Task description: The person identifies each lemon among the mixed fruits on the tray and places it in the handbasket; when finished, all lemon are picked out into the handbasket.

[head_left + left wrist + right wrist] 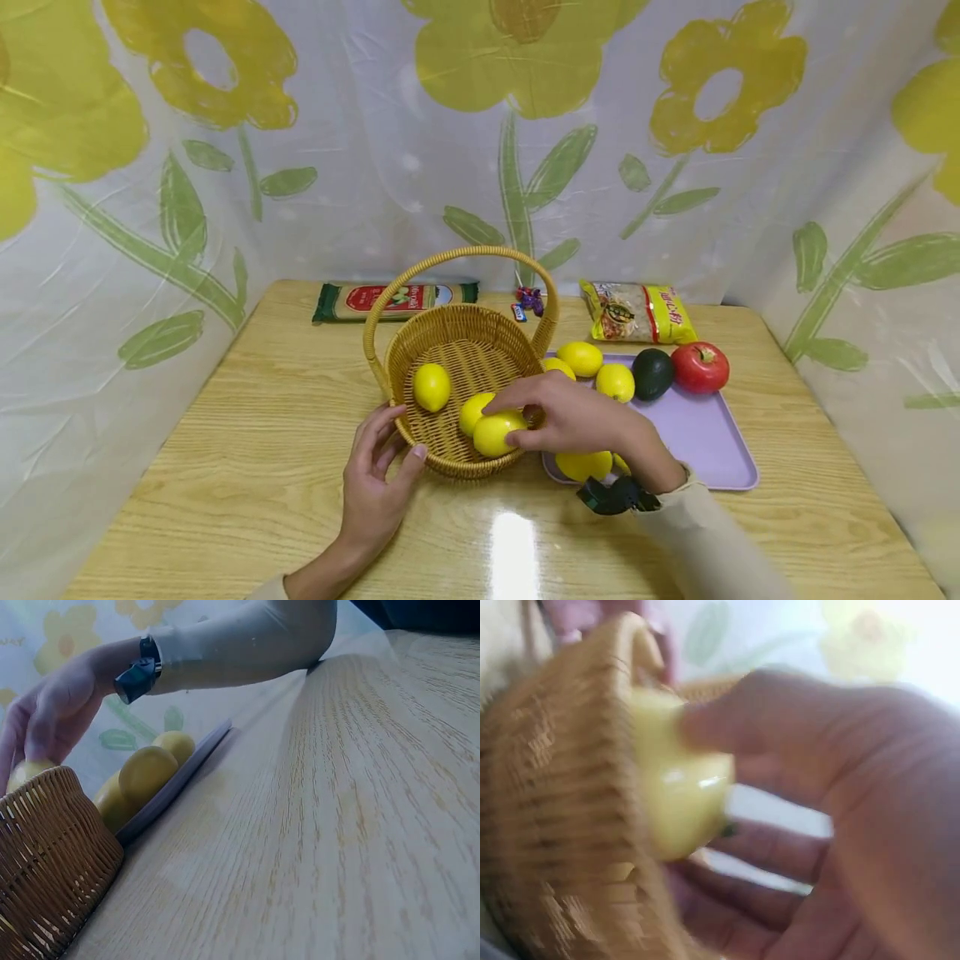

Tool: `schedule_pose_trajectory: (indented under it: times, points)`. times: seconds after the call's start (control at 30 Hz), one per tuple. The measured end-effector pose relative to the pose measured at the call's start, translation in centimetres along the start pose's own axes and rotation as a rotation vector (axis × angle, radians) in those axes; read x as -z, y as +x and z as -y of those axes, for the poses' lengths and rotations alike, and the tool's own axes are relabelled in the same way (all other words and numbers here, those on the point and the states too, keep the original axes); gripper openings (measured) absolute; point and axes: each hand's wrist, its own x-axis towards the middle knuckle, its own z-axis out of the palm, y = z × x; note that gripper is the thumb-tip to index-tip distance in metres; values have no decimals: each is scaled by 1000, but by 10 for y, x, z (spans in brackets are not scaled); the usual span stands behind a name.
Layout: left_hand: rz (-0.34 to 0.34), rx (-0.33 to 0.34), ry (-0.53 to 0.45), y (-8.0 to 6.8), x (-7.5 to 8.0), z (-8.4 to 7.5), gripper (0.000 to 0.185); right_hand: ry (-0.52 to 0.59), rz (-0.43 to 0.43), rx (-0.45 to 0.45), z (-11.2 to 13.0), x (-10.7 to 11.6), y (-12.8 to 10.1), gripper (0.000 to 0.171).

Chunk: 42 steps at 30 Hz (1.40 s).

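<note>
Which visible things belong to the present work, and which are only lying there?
Part of the work, apparently: right hand, held lemon, left hand, wicker basket, basket lemons, purple tray, tray lemons.

Seemingly just lying about: dark green fruit, red fruit, green-ended packet, yellow-ended bag, small wrapped items.

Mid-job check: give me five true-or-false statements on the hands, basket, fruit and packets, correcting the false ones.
1. The right hand grips a lemon at the wicker basket. True.
2. The left hand holds a lemon too. False: it touches the basket's left rim.
3. The red fruit sits beside the dark green fruit. True.
4. The basket's handle is folded down. False: it stands upright.
5. The yellow-and-clear packet is inside the basket. False: it lies on the table, beyond the purple tray.
</note>
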Motion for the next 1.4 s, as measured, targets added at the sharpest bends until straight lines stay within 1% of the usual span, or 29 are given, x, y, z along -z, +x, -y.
schedule_pose_trajectory:
  times: [0.1,0.17,0.23,0.33,0.43,0.57,0.73,0.8,0.9,0.97,1.03,1.1,1.17,1.4]
  points:
    - [-2,-1,1,0,-1,0,58,60,36,4,0,-13,10,32]
    - [-3,-1,2,1,-1,1,58,128,34,-6,1,-17,12,32]
    - [-7,-8,3,1,-1,1,58,178,4,-10,1,-18,8,34]
    - [-15,-14,1,1,-2,2,58,219,-76,-7,-2,-14,-6,36]
    - [-20,-17,4,1,-3,2,58,296,-163,-23,-10,-9,-31,36]
    - [-19,-17,4,2,-3,2,58,426,-276,-75,-24,-3,-74,36]
    - [-20,-26,2,1,-3,3,57,491,-393,-111,-40,1,-131,39]
    - [-19,-24,2,1,-3,3,56,498,-424,-131,-45,2,-154,40]
    - [-15,-20,7,1,-3,2,56,496,-470,-205,-48,2,-183,41]
    - [-13,-18,8,1,-3,2,56,470,-500,-263,-49,0,-198,41]
    - [-15,-19,9,1,-3,2,56,448,-526,-309,-52,-2,-209,41]
    - [-19,-21,11,1,-2,2,56,431,-540,-333,-55,-5,-215,42]
    - [-21,-22,12,1,-2,2,56,428,-531,-333,-60,-9,-217,43]
    - [-17,-11,17,0,-1,1,56,492,-403,-337,-71,-23,-211,48]
